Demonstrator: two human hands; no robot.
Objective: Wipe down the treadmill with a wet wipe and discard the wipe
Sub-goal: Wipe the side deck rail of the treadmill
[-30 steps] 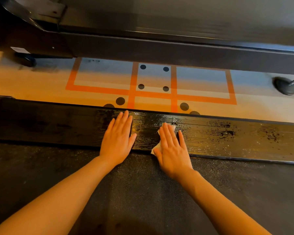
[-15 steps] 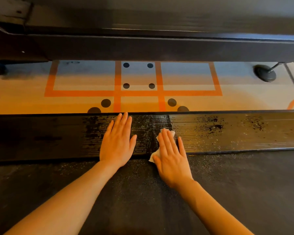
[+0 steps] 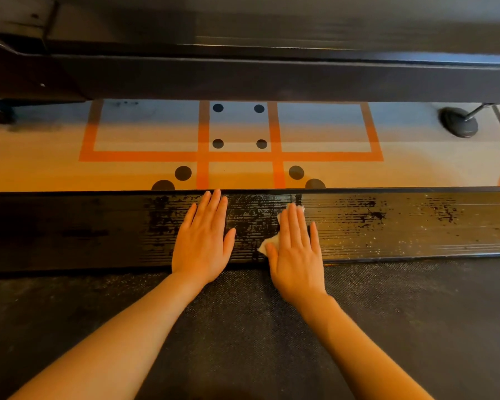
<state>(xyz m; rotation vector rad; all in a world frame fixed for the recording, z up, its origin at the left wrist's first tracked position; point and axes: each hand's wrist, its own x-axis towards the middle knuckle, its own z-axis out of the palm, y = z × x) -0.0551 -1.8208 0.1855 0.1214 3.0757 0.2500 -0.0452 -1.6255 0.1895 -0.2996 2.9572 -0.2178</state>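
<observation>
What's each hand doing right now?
Left hand: open, flat on the treadmill side rail.
Right hand: open, pressing the wet wipe onto the rail.

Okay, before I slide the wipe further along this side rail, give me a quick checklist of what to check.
1. Wet wipe under right hand: ok, pressed flat, corners peeking out.
2. Left hand bracing on side rail: ok, flat.
3. Rail to the right: not ok, only patchy wet streaks.
4. Rail far left: cannot tell, too dark.
5. Wipe's remaining moisture: cannot tell.
</observation>
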